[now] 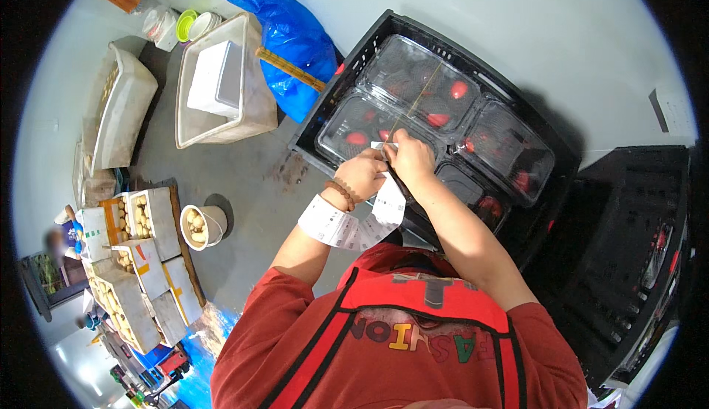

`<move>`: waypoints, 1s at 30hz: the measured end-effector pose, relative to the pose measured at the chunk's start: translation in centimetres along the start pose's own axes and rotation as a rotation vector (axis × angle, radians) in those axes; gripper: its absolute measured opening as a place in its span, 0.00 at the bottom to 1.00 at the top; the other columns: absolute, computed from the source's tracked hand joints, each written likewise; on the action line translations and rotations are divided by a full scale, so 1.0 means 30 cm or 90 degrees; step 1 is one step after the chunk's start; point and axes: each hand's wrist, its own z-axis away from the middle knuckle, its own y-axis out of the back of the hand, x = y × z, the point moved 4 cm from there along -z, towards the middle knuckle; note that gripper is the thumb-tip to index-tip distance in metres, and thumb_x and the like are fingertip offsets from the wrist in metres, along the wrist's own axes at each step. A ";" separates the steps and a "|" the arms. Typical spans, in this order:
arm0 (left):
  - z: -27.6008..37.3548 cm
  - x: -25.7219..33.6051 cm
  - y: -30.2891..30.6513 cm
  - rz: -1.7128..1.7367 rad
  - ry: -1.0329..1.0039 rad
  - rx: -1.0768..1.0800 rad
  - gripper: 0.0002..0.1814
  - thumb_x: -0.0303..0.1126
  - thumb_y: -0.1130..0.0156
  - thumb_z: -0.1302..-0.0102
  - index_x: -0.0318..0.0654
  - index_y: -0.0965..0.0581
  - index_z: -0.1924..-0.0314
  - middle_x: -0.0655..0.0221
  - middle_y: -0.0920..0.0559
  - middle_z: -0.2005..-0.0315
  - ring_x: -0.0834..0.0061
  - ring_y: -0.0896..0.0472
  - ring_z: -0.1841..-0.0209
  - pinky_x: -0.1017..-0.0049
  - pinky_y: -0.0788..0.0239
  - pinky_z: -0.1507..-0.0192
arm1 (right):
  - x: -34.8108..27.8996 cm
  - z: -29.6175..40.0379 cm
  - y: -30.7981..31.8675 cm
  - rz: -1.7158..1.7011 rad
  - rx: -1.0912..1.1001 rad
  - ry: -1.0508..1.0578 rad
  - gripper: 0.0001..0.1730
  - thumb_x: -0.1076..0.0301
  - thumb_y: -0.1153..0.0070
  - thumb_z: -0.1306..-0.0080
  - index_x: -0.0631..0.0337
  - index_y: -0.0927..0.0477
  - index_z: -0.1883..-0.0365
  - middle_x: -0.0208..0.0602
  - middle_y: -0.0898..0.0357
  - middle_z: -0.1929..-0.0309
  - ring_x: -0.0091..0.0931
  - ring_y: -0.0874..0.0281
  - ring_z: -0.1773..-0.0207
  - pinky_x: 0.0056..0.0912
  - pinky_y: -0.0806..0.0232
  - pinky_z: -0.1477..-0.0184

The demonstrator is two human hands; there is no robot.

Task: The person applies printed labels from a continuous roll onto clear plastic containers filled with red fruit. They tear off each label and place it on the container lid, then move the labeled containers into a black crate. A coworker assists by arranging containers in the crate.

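My left hand (361, 175), with a brown bead bracelet on the wrist, pinches a strip of white printed paper labels (389, 209). The strip loops around my left forearm. Against it, my right hand (411, 157) has its fingers closed at a small white label end (384, 146); a thin yellowish cord (418, 99) runs from there across the boxes. My fingertips partly hide how label and cord meet. Beneath my hands, a black plastic crate (343, 85) holds several clear plastic lidded boxes (410, 57) with red produce inside.
More black crates (609, 232) stand at the right. Leftward are a white bucket (217, 215) of pale produce, stacked foam boxes (166, 226), a large white tub (260, 99) and a blue plastic bag (299, 21). A yellow-brown stick (291, 69) crosses the bag. A person (69, 234) is at far left.
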 end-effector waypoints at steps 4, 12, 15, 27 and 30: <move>0.008 -0.019 0.007 -0.021 -0.060 0.050 0.06 0.31 0.39 0.53 0.37 0.22 0.74 0.54 0.24 0.54 0.58 0.24 0.55 0.65 0.31 0.56 | 0.104 0.030 0.046 -0.001 0.090 -0.027 0.09 0.63 0.45 0.44 0.58 0.27 0.70 0.44 0.21 0.73 0.43 0.22 0.68 0.46 0.31 0.67; -0.016 0.161 -0.042 0.159 -0.018 0.154 0.05 0.27 0.38 0.51 0.33 0.21 0.73 0.57 0.21 0.61 0.60 0.21 0.62 0.70 0.30 0.61 | 0.194 0.344 0.134 -0.889 -0.134 -0.138 0.20 0.70 0.44 0.39 0.62 0.30 0.49 0.28 0.24 0.66 0.17 0.31 0.66 0.19 0.36 0.63; -0.041 0.291 -0.073 0.161 -0.186 0.227 0.13 0.19 0.41 0.49 0.34 0.23 0.61 0.57 0.22 0.59 0.62 0.21 0.58 0.72 0.29 0.59 | 0.265 0.434 0.152 -0.897 -0.067 -0.174 0.19 0.73 0.44 0.40 0.63 0.29 0.50 0.27 0.25 0.68 0.16 0.30 0.66 0.18 0.36 0.63; -0.180 0.415 -0.339 0.286 -0.224 -0.092 0.06 0.25 0.39 0.48 0.34 0.24 0.68 0.61 0.23 0.74 0.64 0.22 0.70 0.72 0.32 0.68 | 0.487 0.600 0.185 -0.940 0.062 -0.335 0.17 0.72 0.44 0.40 0.64 0.27 0.52 0.33 0.26 0.56 0.21 0.30 0.55 0.23 0.35 0.53; -0.203 0.436 -0.345 0.305 -0.231 -0.085 0.06 0.30 0.40 0.49 0.37 0.25 0.72 0.60 0.25 0.76 0.57 0.24 0.71 0.66 0.33 0.69 | 0.493 0.599 0.200 -0.994 0.062 -0.317 0.16 0.71 0.44 0.40 0.65 0.27 0.53 0.32 0.24 0.58 0.21 0.28 0.57 0.25 0.34 0.54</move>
